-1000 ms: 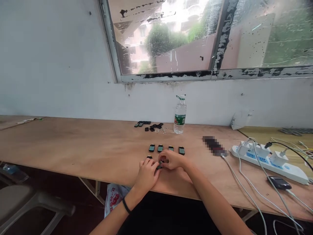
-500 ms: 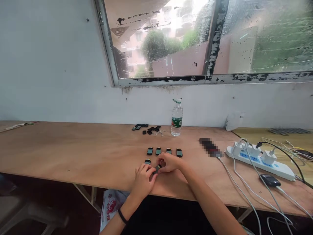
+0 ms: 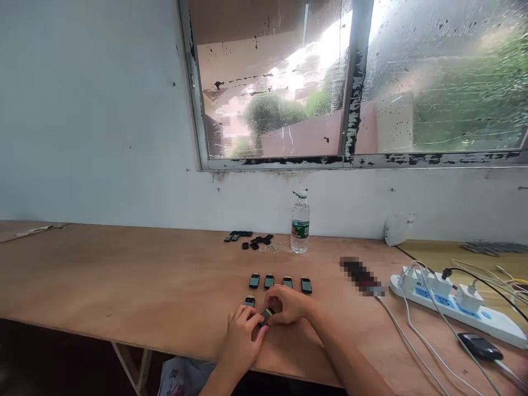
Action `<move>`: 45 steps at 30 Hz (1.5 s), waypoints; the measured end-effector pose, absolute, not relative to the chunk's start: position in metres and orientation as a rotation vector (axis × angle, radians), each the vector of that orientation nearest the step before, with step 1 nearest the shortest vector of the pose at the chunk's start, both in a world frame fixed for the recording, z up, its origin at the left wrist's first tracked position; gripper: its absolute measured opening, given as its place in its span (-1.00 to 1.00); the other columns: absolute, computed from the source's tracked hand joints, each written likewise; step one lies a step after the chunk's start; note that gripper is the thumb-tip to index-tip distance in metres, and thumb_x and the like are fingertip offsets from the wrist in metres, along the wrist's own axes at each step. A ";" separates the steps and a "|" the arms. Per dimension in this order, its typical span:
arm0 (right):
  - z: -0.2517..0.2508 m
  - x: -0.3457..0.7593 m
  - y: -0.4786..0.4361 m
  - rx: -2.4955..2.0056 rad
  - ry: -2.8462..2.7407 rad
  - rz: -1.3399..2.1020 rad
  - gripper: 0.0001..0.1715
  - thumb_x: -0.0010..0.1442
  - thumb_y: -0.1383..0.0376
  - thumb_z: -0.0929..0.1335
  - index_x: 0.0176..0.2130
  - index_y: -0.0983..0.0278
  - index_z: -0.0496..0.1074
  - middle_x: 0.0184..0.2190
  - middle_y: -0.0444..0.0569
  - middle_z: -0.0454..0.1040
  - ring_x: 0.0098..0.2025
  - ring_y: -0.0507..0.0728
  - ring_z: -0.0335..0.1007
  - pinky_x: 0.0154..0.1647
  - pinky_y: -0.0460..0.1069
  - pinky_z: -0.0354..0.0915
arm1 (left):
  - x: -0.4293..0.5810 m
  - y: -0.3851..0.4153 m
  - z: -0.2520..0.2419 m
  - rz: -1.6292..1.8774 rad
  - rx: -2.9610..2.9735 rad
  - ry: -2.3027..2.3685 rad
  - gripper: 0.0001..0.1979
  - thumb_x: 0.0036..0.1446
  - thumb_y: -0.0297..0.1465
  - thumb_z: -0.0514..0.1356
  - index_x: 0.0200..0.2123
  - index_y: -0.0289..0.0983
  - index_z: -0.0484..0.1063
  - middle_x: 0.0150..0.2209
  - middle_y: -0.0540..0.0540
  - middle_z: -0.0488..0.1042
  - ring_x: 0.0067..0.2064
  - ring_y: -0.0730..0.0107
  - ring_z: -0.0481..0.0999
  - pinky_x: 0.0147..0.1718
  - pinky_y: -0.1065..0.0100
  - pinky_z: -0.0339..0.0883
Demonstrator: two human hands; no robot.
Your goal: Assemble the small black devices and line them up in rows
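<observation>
Just above the table's front part, a small dark display module point(image 3: 266, 317) with a grey screen and a yellowish top edge is held between my two hands. My left hand point(image 3: 242, 336) grips its left side with thumb and fingers. From the right, my right hand point(image 3: 287, 306) pinches its upper right corner, fingers curled. Right behind my left fingers lies a similar module point(image 3: 249, 301), partly covered. Farther back, several more modules stand in a row, among them one at the left end point(image 3: 254, 281) and one at the right end point(image 3: 306, 285).
A water bottle point(image 3: 300, 228) stands near the wall, beside a pile of small black parts point(image 3: 262, 240). To the right are a pixelated dark object point(image 3: 361, 276) on a cable, a white power strip point(image 3: 454, 308) with chargers, and a black device point(image 3: 480, 347).
The camera view has tilted upward, so the table and hands sit lower in the picture. Both hands keep their hold on the module, which has hardly moved.
</observation>
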State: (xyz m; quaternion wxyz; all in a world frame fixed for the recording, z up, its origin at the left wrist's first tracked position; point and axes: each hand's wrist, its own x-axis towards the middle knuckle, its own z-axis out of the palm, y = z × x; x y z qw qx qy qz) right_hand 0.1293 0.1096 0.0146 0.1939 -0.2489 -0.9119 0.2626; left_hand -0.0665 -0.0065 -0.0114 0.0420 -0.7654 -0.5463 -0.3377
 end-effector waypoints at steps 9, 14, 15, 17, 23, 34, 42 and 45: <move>0.020 0.127 0.105 -0.810 -2.530 0.874 -0.47 -0.16 0.28 0.63 -0.30 0.26 0.33 -0.42 -0.23 0.34 -0.42 0.00 0.23 -0.47 -0.11 0.09 | -0.067 -0.004 -0.014 -1.051 -2.332 -1.671 -0.92 0.17 -0.47 0.33 -0.27 -0.16 0.59 -0.20 -0.09 0.55 -0.08 0.12 0.50 -0.11 0.11 0.35; 0.032 0.128 0.098 -0.738 -2.538 0.895 -0.58 -0.09 0.39 0.57 -0.29 0.26 0.34 -0.42 -0.22 0.36 -0.41 0.01 0.27 -0.46 -0.12 0.13 | -0.066 -0.004 -0.012 -1.016 -2.337 -1.694 -0.97 0.18 -0.43 0.34 -0.31 -0.18 0.58 -0.23 -0.09 0.54 -0.08 0.12 0.50 -0.13 0.13 0.34; 0.034 0.128 0.097 -0.716 -2.543 0.897 -0.63 -0.06 0.43 0.53 -0.29 0.27 0.36 -0.42 -0.21 0.37 -0.41 0.01 0.28 -0.46 -0.13 0.14 | -0.066 -0.005 -0.011 -1.009 -2.340 -1.696 -0.98 0.19 -0.42 0.34 -0.31 -0.18 0.58 -0.23 -0.09 0.55 -0.09 0.12 0.50 -0.14 0.13 0.33; 0.035 0.127 0.096 -0.681 -2.540 0.887 -0.72 -0.02 0.51 0.45 -0.28 0.28 0.39 -0.39 -0.18 0.41 -0.40 0.01 0.29 -0.44 -0.13 0.16 | -0.065 -0.005 -0.010 -1.002 -2.349 -1.697 -0.98 0.18 -0.41 0.36 -0.29 -0.18 0.59 -0.23 -0.09 0.55 -0.09 0.12 0.50 -0.13 0.12 0.33; 0.037 0.129 0.094 -0.711 -2.483 0.833 -0.80 0.07 0.50 0.40 -0.27 0.29 0.46 -0.31 -0.10 0.51 -0.34 0.05 0.35 -0.35 -0.11 0.25 | -0.064 -0.006 -0.010 -1.008 -2.391 -1.645 -0.96 0.23 -0.38 0.34 -0.25 -0.19 0.62 -0.24 -0.08 0.55 -0.07 0.15 0.48 -0.07 0.12 0.31; 0.023 0.130 0.109 -1.040 -2.417 0.499 -0.79 0.15 0.49 0.37 -0.23 0.28 0.57 -0.37 -0.05 0.55 -0.36 0.09 0.39 -0.36 -0.08 0.19 | -0.063 -0.005 -0.011 -0.943 -2.378 -1.577 -0.81 0.30 -0.38 0.27 -0.04 -0.16 0.60 -0.12 -0.12 0.55 0.01 0.13 0.46 -0.05 0.11 0.31; 0.023 0.125 0.107 -0.972 -2.441 0.520 -0.70 0.24 0.49 0.31 -0.24 0.26 0.63 -0.27 0.00 0.63 -0.35 0.10 0.44 -0.35 -0.07 0.24 | -0.061 -0.008 -0.006 -0.921 -2.402 -1.601 -0.79 0.30 -0.38 0.26 -0.02 -0.18 0.59 -0.05 -0.12 0.58 0.06 0.11 0.46 -0.02 0.08 0.31; 0.025 0.126 0.105 -0.973 -2.444 0.537 -0.66 0.24 0.49 0.30 -0.21 0.25 0.64 -0.20 0.01 0.63 -0.30 0.12 0.48 -0.33 -0.07 0.28 | -0.061 -0.009 -0.006 -0.945 -2.402 -1.589 -0.79 0.30 -0.34 0.27 -0.03 -0.16 0.60 -0.05 -0.12 0.58 0.05 0.12 0.46 -0.02 0.09 0.31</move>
